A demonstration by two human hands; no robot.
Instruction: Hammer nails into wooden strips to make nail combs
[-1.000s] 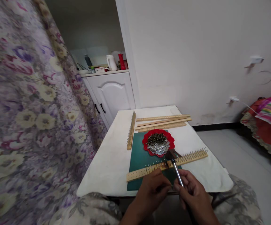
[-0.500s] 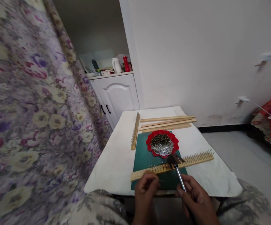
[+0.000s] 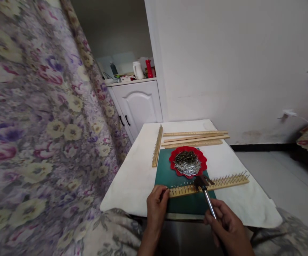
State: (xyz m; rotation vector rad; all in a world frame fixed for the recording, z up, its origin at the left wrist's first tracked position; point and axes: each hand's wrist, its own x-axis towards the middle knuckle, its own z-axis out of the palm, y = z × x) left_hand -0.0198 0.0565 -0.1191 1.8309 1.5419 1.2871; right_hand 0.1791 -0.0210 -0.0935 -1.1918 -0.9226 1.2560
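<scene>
My right hand [image 3: 227, 225] is wrapped round the handle of a claw hammer [image 3: 209, 203], whose dark head hangs over the middle of a wooden strip [image 3: 180, 192]. Nails stand in rows along much of that strip, which lies across a green mat [image 3: 186, 206]. At the strip's left end my left hand [image 3: 156, 203] has its thumb and fingers pinched together, covering that end. The nail in this pinch is mostly hidden by the fingertips. Just behind the strip stands a red scalloped bowl [image 3: 204, 164] of loose nails, some dark and some silvery.
A second nail-studded strip [image 3: 157, 146] lies at the table's left. Several wooden strips [image 3: 194, 139] rest at the back of the white-covered table [image 3: 127, 181]. A flowered curtain [image 3: 49, 142] hangs on the left, near a white cabinet [image 3: 140, 103].
My left hand has moved left and up, from in front of the strip to its left end. The right hand still holds the hammer; the whole view has shifted slightly.
</scene>
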